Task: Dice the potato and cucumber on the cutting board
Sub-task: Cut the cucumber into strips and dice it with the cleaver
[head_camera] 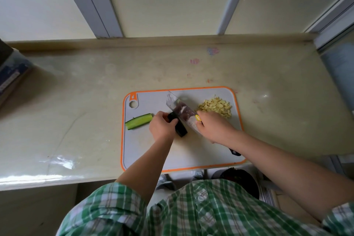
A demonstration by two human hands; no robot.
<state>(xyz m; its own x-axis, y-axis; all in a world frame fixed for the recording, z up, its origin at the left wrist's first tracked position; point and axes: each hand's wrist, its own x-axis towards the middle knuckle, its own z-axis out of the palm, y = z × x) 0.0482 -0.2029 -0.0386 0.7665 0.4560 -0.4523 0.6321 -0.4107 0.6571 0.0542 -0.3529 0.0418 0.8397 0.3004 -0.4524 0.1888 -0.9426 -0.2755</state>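
Steel cleaver (179, 111) splits dark, long cucumber (177, 125)

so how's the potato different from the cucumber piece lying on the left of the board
The potato is pale yellow and already diced into a heap of small cubes; the cucumber piece is green and is one long strip. The potato sits at the board's far right, the cucumber piece at its left edge. Both rest on the cutting board, untouched by either hand.
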